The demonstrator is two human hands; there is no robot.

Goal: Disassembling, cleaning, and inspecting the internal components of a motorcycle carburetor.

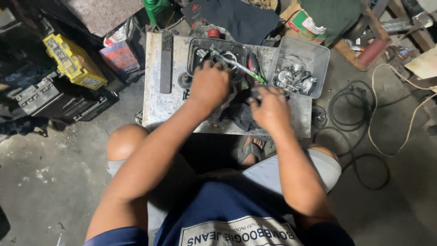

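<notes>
the left hand is curled shut around a green-handled screwdriver, at the near edge of a dark tray on the counter. the right hand presses closed on a black rag, just beside a clear tub of metal parts.

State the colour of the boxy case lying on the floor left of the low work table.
Yellow case, seen in the head view.

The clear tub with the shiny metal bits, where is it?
In the head view, the clear tub sits on the metal table's far right corner, just beyond the right hand.
</notes>
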